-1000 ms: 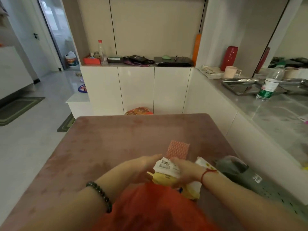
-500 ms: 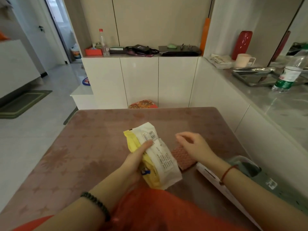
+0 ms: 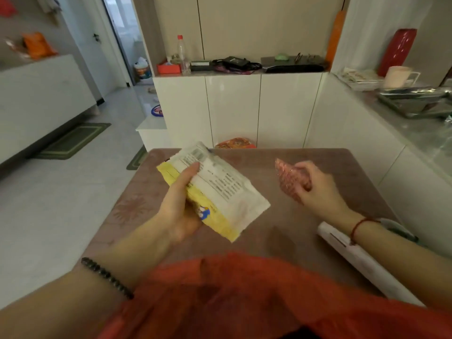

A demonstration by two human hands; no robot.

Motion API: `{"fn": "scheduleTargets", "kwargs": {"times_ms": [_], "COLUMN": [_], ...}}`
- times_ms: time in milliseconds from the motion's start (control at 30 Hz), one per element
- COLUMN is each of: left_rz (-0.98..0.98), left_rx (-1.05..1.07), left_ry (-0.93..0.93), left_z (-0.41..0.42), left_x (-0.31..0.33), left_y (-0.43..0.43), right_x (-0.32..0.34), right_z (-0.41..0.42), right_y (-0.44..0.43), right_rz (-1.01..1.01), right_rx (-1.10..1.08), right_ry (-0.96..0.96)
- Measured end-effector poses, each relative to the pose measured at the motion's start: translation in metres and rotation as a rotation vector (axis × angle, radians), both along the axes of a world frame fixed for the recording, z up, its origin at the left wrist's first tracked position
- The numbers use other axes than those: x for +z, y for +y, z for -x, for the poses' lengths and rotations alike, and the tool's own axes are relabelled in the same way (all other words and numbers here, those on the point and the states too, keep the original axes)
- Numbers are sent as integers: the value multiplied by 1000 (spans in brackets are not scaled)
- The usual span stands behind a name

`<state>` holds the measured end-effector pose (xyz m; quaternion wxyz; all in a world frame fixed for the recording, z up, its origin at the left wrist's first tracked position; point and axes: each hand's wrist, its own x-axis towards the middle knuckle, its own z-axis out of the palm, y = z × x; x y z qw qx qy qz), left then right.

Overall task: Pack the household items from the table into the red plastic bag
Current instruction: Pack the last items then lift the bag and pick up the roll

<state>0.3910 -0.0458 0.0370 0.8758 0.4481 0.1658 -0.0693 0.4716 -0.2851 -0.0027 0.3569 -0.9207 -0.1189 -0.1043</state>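
Note:
My left hand (image 3: pixel 179 206) grips a yellow and white packet (image 3: pixel 220 189) and holds it tilted above the middle of the brown table (image 3: pixel 256 231). My right hand (image 3: pixel 315 187) is closed on a small pink textured pad (image 3: pixel 287 181), lifted off the table at the right. The red plastic bag (image 3: pixel 244 299) lies crumpled at the near edge, below both forearms. A long white box (image 3: pixel 362 260) rests on the table under my right forearm, partly hidden by it.
A grey-green object (image 3: pixel 398 230) sits beside the white box at the table's right edge. White cabinets (image 3: pixel 232 108) stand behind the table, and a counter (image 3: pixel 415 133) with metal trays and a cup runs along the right. Tiled floor (image 3: pixel 61 204) opens to the left.
My left hand lifted the yellow packet up and left, away from the bag. My right hand reached to the pink pad on the table and picked it up.

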Motion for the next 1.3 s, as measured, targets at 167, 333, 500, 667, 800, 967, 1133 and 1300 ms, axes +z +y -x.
{"fn": "scheduleTargets", "kwargs": {"times_ms": [167, 333, 500, 667, 800, 967, 1133, 1300], "left_rz": [29, -257, -351, -492, -1256, -2401, -1966, -1700], "left_rx": [-117, -269, -424, -514, -793, -1120, -543, -240], "left_ry": [-181, -225, -137, -226, -354, -378, -407, -437], "left_z": [46, 106, 150, 188, 213, 225, 178, 153], "left_x": [62, 96, 94, 92, 68, 45, 65, 96], "left_y": [25, 1, -4, 15, 55, 79, 105, 108], "right_x": [132, 154, 140, 133, 131, 127, 114, 88], "right_z": [88, 160, 214, 250, 261, 268, 296, 283], "right_y": [-4, 43, 89, 96, 87, 73, 96, 144], "right_rz": [-1022, -996, -881, -840, -1067, -1238, -1047, -991], "right_rx": [126, 166, 187, 164, 43, 0, 121, 87], "right_ry": [217, 534, 757, 889, 881, 850, 1113, 1169]}}
